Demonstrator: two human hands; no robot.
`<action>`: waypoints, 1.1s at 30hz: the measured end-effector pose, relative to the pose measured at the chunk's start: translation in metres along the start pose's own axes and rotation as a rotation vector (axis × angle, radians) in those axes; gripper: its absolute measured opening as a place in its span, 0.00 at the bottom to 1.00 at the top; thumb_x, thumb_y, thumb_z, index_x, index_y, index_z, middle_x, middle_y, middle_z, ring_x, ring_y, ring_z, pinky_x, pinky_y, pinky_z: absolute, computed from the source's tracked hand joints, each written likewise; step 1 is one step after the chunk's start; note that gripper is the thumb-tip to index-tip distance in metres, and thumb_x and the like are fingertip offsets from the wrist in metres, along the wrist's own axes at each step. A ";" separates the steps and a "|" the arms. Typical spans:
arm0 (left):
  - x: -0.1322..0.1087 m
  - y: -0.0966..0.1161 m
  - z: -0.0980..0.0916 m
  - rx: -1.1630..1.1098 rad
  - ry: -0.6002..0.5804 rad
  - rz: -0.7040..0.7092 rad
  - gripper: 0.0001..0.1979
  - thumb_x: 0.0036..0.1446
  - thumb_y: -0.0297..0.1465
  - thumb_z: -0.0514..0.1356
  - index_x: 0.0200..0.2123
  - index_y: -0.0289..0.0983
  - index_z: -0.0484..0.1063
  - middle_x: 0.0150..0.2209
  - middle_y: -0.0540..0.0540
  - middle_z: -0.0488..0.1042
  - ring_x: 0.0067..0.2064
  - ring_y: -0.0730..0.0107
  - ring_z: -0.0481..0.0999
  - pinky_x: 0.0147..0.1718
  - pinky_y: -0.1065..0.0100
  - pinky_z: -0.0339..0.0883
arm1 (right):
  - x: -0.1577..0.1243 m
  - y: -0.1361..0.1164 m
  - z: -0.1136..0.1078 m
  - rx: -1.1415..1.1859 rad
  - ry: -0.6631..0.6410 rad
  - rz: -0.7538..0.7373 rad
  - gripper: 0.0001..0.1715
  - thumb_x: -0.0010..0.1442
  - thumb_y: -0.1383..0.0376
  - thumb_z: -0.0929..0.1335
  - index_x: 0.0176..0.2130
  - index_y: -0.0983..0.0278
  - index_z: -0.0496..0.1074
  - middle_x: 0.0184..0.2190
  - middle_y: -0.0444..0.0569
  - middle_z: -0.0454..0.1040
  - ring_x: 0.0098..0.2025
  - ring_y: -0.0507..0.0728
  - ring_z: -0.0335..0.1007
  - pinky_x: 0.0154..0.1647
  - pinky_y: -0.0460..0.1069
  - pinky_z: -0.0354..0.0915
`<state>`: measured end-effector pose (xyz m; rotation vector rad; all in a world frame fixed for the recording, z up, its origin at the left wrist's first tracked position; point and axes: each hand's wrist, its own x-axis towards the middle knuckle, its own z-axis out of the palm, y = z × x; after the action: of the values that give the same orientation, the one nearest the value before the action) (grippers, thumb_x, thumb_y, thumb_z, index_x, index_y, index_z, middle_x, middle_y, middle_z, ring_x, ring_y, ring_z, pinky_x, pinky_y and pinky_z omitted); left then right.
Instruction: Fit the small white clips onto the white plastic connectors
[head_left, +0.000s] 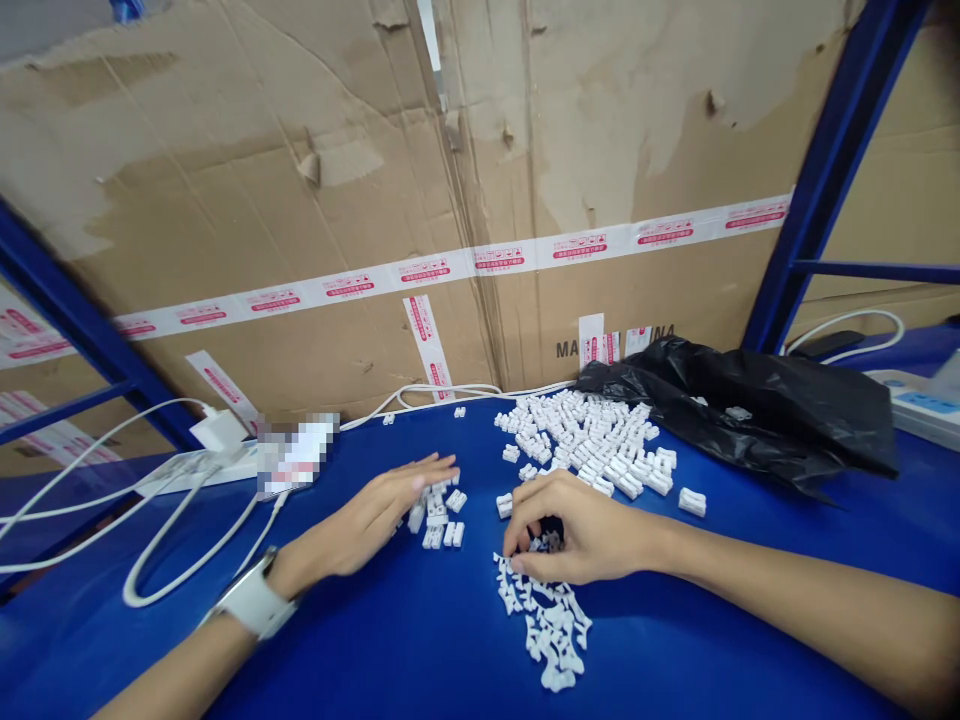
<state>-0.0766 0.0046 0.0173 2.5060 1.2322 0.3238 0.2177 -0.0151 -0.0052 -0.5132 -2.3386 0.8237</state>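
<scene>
Reaching over a blue surface, the right hand curled its fingers, pinching small white plastic connectors at the top of a loose heap. The left hand, open and flat, lay just beside a small, tidier cluster of matching connectors; a larger white pile spread further ahead.

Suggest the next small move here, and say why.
Probably the right hand should lift one white plastic piece from the loose heap and bring it toward the left hand: it is already down at the heap's edge, and the left hand rests beside a small group of similar pieces.
</scene>
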 end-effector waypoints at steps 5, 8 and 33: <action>-0.002 0.010 -0.002 0.043 0.117 -0.032 0.28 0.71 0.46 0.38 0.68 0.47 0.56 0.70 0.53 0.52 0.73 0.58 0.45 0.70 0.47 0.42 | 0.000 0.001 0.000 0.005 -0.002 -0.014 0.07 0.56 0.67 0.72 0.35 0.64 0.81 0.28 0.45 0.74 0.30 0.52 0.70 0.32 0.46 0.66; 0.035 0.000 -0.006 0.169 0.133 -0.034 0.29 0.70 0.48 0.38 0.69 0.46 0.54 0.71 0.52 0.49 0.73 0.60 0.43 0.70 0.49 0.42 | -0.001 0.002 0.000 -0.001 0.006 -0.017 0.07 0.56 0.66 0.72 0.36 0.64 0.81 0.28 0.45 0.74 0.30 0.51 0.69 0.31 0.46 0.66; 0.040 -0.086 -0.015 0.303 0.268 -0.346 0.36 0.69 0.48 0.38 0.66 0.28 0.60 0.67 0.35 0.59 0.71 0.46 0.51 0.66 0.44 0.50 | -0.003 -0.001 -0.004 -0.047 -0.007 0.029 0.07 0.58 0.66 0.72 0.36 0.67 0.81 0.28 0.46 0.73 0.30 0.51 0.69 0.31 0.46 0.65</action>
<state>-0.1198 0.0887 0.0000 2.4805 1.9172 0.4220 0.2220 -0.0154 -0.0031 -0.5666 -2.3672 0.7866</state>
